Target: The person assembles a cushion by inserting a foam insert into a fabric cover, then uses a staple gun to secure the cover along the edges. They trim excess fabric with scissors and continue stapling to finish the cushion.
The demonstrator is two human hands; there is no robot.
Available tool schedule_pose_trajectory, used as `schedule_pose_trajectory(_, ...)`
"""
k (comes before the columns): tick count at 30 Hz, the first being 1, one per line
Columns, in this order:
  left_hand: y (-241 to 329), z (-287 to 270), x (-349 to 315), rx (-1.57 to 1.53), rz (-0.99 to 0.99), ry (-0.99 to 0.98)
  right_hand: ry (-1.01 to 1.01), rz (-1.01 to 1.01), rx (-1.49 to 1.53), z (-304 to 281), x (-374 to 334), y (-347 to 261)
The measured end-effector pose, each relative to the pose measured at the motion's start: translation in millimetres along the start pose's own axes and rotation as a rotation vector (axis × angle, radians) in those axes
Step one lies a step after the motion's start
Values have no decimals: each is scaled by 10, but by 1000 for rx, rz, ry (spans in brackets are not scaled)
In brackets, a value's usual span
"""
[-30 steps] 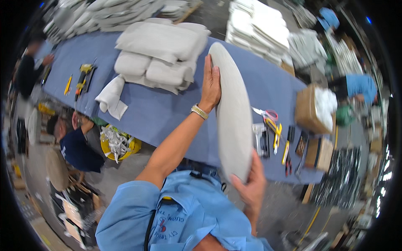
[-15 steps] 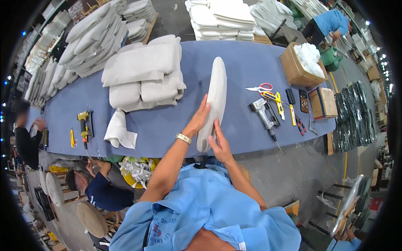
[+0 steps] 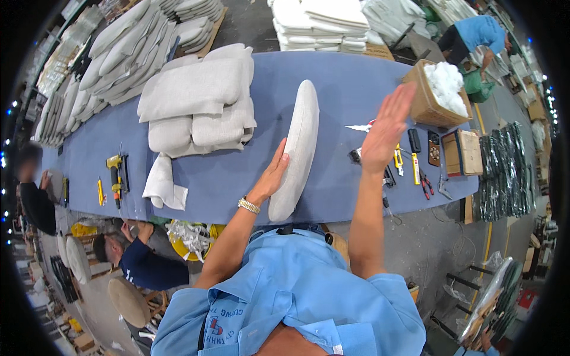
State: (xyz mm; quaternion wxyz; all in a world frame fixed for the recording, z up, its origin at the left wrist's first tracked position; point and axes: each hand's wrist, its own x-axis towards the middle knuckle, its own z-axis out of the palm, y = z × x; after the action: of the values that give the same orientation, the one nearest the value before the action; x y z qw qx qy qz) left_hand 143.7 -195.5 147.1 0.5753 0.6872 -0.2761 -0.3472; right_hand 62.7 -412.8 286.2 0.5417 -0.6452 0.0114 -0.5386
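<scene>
A light grey fabric-covered cushion [image 3: 297, 151] stands on its narrow edge on the blue-covered table in front of me, its long curved side facing up. My left hand [image 3: 274, 171] holds it from the left, fingers stretched along its side; the thumb is hard to make out. My right hand [image 3: 389, 127] is raised away from the cushion, slightly blurred, flat with the fingers together and holding nothing. Beneath and beside that hand lie scissors [image 3: 358, 127], partly hidden, and a yellow cutter [image 3: 398, 161].
Stacked grey cushions [image 3: 190, 95] and a folded cloth piece [image 3: 164, 185] lie left, near a yellow staple gun [image 3: 117, 173]. A carton of white stuffing [image 3: 424, 98], pliers [image 3: 426, 185] and a small box [image 3: 466, 153] sit right. Co-workers [image 3: 151, 264] are nearby.
My right hand has let go of the cushion and swung up and right over the tools. My left hand stays on the cushion, whose near end has shifted slightly left.
</scene>
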Motion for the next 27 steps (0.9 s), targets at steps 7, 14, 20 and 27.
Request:
schedule_pose_trajectory(7,29,228,2,84,12,-1,-344,274,-344,206,-1073,1775)
schedule_pose_trajectory(14,96,283,416,19,-32,-3,-195,593,-59,187,-1218,1612)
schedule_pose_trajectory(20,-36,583,758,93,24,-24,-160,1234,102,-461,-2381,1951)
schedule_pose_trajectory(27,-317,474,98,80,-149,-70,62,1354,417,-488,-1994,1302)
